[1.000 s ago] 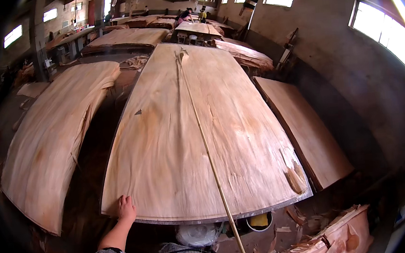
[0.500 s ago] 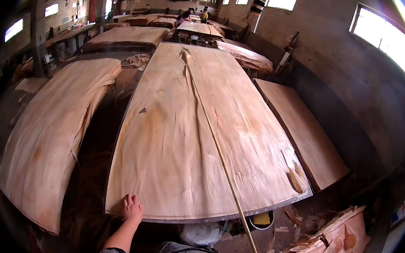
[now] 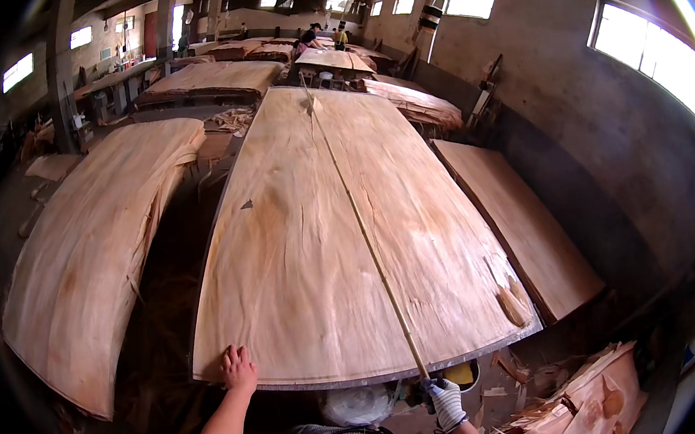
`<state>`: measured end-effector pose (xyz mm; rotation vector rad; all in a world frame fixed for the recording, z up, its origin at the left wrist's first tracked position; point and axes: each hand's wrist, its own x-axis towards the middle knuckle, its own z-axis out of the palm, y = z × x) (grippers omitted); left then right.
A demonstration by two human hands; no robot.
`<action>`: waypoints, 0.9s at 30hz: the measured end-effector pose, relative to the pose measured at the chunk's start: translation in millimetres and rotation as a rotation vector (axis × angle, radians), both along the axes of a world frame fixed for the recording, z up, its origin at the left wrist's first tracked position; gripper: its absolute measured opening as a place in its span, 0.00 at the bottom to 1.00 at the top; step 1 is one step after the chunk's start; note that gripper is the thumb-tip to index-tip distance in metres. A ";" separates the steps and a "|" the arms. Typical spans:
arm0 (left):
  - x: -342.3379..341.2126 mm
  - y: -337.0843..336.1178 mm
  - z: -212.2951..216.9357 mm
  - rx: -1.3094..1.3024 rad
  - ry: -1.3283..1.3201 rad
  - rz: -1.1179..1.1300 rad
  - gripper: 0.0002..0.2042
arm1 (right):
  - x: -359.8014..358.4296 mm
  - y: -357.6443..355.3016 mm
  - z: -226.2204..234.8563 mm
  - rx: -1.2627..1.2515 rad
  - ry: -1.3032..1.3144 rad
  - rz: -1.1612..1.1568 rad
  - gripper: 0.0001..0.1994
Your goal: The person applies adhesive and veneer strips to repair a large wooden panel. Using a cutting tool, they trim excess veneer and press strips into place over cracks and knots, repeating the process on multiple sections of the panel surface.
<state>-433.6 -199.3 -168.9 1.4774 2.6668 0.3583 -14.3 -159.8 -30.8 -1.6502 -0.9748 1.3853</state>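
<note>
Pale wood veneer, a wide thin sheet (image 3: pixel 341 242) topping the stack on the central table, looks light, floppy and quick to split along the grain, so I judge it best handled flat by its edges; the bare left hand (image 3: pixel 238 368) at seven o'clock lies spread, palm down, on its near edge. At six o'clock the gloved right hand (image 3: pixel 445 401) is closed around the near end of a long thin stick (image 3: pixel 365 236), stiff and light, lying up the sheet toward twelve. No labels or signs are legible; a yellow tub (image 3: pixel 461 374) sits beside the glove, with veneer scraps (image 3: pixel 599 401) at four o'clock.
</note>
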 end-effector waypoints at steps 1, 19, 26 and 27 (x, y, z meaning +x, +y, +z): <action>0.0 1.1 0.3 0.010 -0.018 -0.006 0.25 | -0.4 0.7 0.2 -0.006 0.022 -0.009 0.10; -147.7 -33.6 -42.3 -0.081 -0.498 0.652 0.33 | 27.7 51.5 -101.9 0.241 -0.034 -0.190 0.05; -179.8 -68.2 -85.4 0.254 -0.690 0.553 0.13 | -14.9 84.6 -89.8 0.332 -0.641 0.254 0.10; -168.3 -59.0 -88.5 0.259 -0.749 0.553 0.12 | -9.9 81.0 -90.2 0.308 -0.706 0.275 0.10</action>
